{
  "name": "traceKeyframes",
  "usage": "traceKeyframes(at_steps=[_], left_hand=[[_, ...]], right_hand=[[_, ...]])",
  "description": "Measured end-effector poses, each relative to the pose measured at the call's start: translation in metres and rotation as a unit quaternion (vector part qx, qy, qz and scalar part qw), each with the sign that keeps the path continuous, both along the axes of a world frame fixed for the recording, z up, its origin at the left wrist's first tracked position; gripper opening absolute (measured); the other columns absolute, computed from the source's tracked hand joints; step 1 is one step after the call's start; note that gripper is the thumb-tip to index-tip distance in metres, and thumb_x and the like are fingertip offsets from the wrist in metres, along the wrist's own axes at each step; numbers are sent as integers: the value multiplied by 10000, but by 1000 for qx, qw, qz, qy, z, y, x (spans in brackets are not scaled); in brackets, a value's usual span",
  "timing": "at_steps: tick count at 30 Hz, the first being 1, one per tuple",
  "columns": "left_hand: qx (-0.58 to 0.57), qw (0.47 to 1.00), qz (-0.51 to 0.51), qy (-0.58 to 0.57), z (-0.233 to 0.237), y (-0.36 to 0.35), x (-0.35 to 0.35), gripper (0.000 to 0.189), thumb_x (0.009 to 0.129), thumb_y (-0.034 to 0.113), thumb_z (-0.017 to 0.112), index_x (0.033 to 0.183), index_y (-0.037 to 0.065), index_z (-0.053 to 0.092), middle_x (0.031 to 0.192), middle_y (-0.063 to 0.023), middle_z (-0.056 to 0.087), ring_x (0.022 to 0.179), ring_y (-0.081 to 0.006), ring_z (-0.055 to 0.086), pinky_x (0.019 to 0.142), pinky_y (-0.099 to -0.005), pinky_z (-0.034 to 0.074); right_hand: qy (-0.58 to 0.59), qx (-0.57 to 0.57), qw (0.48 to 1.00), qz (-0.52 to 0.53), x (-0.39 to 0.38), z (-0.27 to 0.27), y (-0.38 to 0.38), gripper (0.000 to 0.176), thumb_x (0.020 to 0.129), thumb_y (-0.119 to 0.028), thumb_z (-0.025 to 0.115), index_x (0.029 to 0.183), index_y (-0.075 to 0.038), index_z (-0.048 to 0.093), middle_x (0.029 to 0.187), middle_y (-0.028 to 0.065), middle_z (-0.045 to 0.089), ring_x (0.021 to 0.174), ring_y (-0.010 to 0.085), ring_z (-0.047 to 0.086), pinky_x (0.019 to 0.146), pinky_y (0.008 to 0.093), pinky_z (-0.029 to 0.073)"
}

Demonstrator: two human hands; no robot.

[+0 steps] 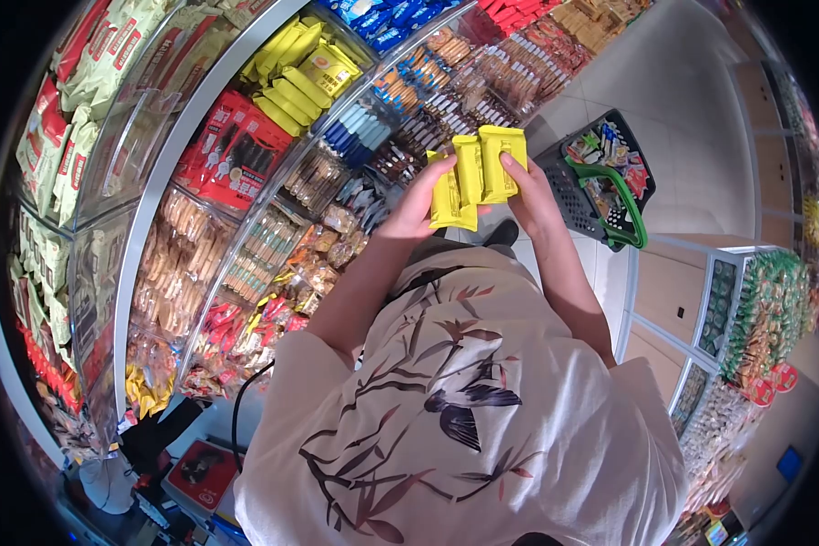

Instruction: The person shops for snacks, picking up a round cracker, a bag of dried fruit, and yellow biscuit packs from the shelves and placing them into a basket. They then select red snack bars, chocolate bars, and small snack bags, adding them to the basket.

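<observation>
Three yellow snack packets (pixel 469 171) are held side by side in front of my body. My left hand (pixel 414 198) grips the leftmost packet by its outer edge. On the other side, my right hand (pixel 531 189) is closed on the rightmost packet, its thumb lying on top. The middle packet is squeezed between the outer two. Similar yellow packets (pixel 305 77) lie in a clear shelf bin up and to the left, beside a bin of red packets (pixel 235 150).
Right of my hands, a dark shopping basket (pixel 569 196) with a green handle (pixel 630 214) stands on the tiled floor, holding several packaged items. Tiered snack bins (pixel 273 250) line the left. A wooden cabinet (pixel 669 296) with hanging goods stands to the right.
</observation>
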State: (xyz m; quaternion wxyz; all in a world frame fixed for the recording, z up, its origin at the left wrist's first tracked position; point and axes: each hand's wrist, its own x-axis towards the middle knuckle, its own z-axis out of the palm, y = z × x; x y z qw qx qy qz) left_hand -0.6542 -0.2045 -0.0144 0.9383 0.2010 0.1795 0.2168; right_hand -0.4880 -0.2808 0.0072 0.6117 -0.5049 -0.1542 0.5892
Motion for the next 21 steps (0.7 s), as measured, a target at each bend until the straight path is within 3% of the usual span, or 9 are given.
traceKeyframes(at_steps=[2,3,7,15,17,20,21], left_hand=[[-14,999,42,-5,-1,0,2,492,970,363,466,1354,60,421,1228,-122,576,1070,-267,608,836,-486,542],[-33,999,38,-17,-4,1,1,473,974,363,472,1352,81,440,1222,-96,583,1087,-231,595,881,-441,515],[-8,996,86,25,-3,-1,4,448,978,359,480,1326,77,482,1223,-68,580,1137,-170,554,970,-336,434],[39,994,82,59,-12,1,13,442,994,346,456,1321,49,482,1241,-81,581,1137,-184,566,974,-345,447],[34,995,76,55,-14,2,16,463,995,376,448,1339,66,465,1258,-76,562,1151,-179,550,974,-348,442],[-29,997,67,11,-9,6,22,485,1003,406,411,1338,58,456,1267,-80,557,1161,-189,547,976,-360,446],[-23,997,71,24,-7,7,25,535,1010,469,323,1331,63,454,1273,-86,555,1162,-207,548,995,-376,431]], right_hand=[[55,-21,998,-22,11,-10,-4,437,913,-282,632,1225,3,522,1112,77,630,1021,167,607,890,300,465],[66,-25,997,-21,12,-9,-3,463,910,-279,637,1247,13,512,1123,76,632,1035,157,606,898,293,463],[-21,14,999,48,-1,-5,-4,477,909,-264,640,1265,20,498,1156,84,621,1058,158,599,908,291,460],[-15,-11,999,28,-5,-13,-6,489,910,-269,636,1285,2,479,1161,85,618,1052,161,608,903,304,482],[41,-49,998,-4,1,-12,-8,485,918,-296,619,1280,-3,484,1162,86,618,1043,163,617,884,308,494],[85,-63,994,-37,9,-19,-9,472,936,-344,578,1269,-16,512,1143,73,635,1023,175,631,877,322,496],[76,-58,995,-32,11,-21,-8,480,934,-343,581,1275,-14,501,1162,78,625,1034,170,625,876,319,495]])
